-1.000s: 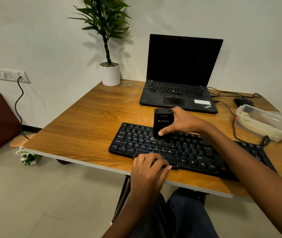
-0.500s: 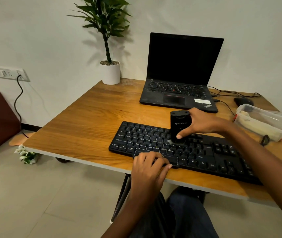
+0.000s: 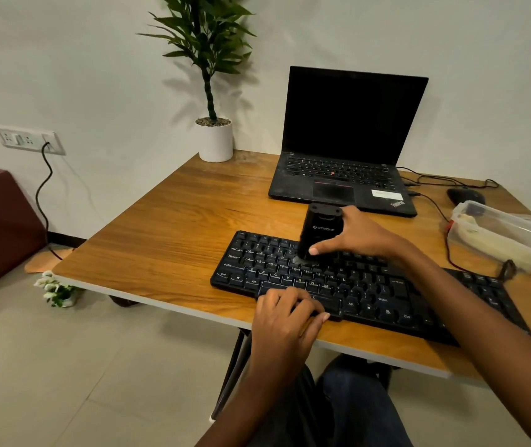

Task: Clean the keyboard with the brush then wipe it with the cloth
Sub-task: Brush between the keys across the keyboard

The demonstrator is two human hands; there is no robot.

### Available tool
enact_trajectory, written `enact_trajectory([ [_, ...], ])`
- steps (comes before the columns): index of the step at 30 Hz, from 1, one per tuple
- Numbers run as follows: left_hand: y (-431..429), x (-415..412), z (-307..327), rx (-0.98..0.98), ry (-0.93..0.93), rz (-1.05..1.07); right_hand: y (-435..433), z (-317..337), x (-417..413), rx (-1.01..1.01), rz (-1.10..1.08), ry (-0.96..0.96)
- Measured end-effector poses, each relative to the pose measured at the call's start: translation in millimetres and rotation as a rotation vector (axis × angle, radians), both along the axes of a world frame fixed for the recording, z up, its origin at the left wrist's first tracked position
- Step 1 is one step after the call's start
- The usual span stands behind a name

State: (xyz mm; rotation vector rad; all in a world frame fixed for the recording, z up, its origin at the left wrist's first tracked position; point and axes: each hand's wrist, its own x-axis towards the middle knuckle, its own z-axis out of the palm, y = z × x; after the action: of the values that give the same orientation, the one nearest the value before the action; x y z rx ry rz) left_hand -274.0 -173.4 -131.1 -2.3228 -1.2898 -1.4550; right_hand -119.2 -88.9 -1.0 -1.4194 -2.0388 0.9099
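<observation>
A black keyboard (image 3: 367, 287) lies along the front edge of the wooden table (image 3: 177, 233). My right hand (image 3: 359, 235) grips a black upright brush (image 3: 319, 232) whose bristles touch the keys in the upper left-middle rows. My left hand (image 3: 285, 317) holds the keyboard's front edge near the space bar, fingers curled over the keys. No cloth is plainly visible.
An open black laptop (image 3: 344, 169) stands behind the keyboard. A potted plant (image 3: 215, 137) sits at the back left corner. A clear plastic container (image 3: 499, 235), a mouse (image 3: 465, 195) and cables lie at the right. My knees are under the table edge.
The brush and my right hand swept right along the keyboard, then came back left to the left-middle keys. My left hand stayed on the front edge.
</observation>
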Motion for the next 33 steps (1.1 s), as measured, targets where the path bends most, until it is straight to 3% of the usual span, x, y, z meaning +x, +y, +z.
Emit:
enact_trajectory([
  [6, -0.2, -0.1, -0.8, 0.008, -0.004, -0.01, 5.7, 24.1, 27.2, -0.087, 0.07, -0.282],
  [12, -0.2, 0.4, -0.7, -0.008, -0.02, -0.012, 6.0, 8.8, -1.7, 0.014, 0.03, -0.08],
  [16, 0.4, 0.0, -0.7, -0.015, -0.016, -0.008, 10.4, 4.9, -4.5, 0.134, -0.03, -0.073],
  [18, 0.6, 0.0, -0.6, -0.007, -0.02, -0.009, 9.8, 3.7, -6.4, 0.09, 0.001, -0.029],
  [33, 0.5, -0.6, 0.0, -0.006, -0.027, -0.019, 17.8, 0.7, -21.6, 0.168, 0.019, -0.078],
])
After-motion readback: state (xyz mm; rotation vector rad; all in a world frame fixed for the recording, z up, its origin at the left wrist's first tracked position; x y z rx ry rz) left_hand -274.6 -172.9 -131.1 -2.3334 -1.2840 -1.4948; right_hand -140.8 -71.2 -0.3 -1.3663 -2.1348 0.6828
